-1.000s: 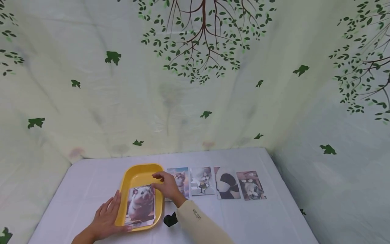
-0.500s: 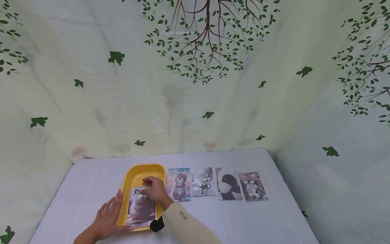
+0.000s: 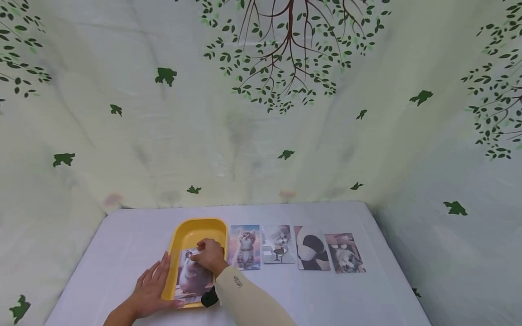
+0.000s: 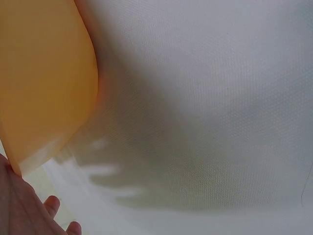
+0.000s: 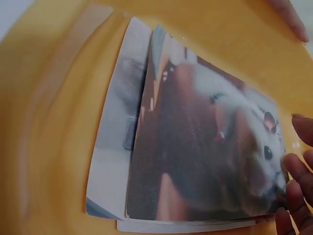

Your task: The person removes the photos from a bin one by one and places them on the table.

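Note:
A yellow tray holds a small stack of photo cards. On top lies a hamster photo card; in the right wrist view, edges of other cards stick out beneath it. My left hand rests along the tray's left side, its fingers straight and its thumb at the near rim. My right hand reaches over the card's far end. Its bent fingertips touch that edge in the right wrist view; whether they pinch the card I cannot tell.
Right of the tray, cards lie in a row: a kitten card, a grey animal card, a black-and-white card and a dog-like animal card. They rest on a white-covered table, with a leaf-patterned curtain behind.
My right hand has moved left over the hamster card's far end and its fingers have bent more, uncovering the kitten card. My left hand stays on the tray. The head view has shifted slightly.

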The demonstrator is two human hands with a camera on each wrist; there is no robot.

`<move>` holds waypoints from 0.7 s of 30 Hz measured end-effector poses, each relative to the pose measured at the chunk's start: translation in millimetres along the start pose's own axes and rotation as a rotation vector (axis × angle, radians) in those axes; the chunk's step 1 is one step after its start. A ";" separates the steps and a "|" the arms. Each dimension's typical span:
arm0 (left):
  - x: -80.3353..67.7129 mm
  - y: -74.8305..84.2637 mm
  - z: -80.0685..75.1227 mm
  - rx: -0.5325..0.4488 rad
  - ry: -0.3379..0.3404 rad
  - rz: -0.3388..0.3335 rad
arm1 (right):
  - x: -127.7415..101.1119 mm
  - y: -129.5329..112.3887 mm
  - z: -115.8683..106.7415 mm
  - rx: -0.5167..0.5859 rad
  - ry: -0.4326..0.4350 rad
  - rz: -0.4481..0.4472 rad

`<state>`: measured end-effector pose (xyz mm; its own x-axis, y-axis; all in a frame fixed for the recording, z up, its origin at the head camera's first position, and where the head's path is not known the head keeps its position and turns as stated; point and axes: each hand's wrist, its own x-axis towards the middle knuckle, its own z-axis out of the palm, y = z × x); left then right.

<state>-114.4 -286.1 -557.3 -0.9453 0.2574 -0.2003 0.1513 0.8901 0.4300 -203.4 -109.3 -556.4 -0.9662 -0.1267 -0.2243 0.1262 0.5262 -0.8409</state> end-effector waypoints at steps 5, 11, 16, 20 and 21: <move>-0.2 1.3 -0.7 0.001 -0.016 -0.013 | 0.1 2.4 2.0 -0.056 -0.001 0.021; 0.8 2.5 -0.3 0.011 -0.004 -0.008 | 0.2 4.8 0.3 -0.055 -0.005 0.001; -1.3 2.4 -0.2 0.030 0.034 0.003 | 1.9 6.4 2.0 -0.113 0.001 -0.037; -1.3 1.1 0.1 0.034 0.043 0.014 | 2.4 7.3 4.2 -0.153 -0.013 -0.034; -1.0 0.8 0.0 0.033 0.040 0.012 | 2.3 7.3 4.5 -0.159 -0.016 -0.035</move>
<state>-113.3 -285.6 -556.8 -0.9541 0.2537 -0.1592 0.1719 0.8991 0.4025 -203.7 -109.5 -565.2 -0.9656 -0.1597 -0.2051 0.0544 0.6474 -0.7602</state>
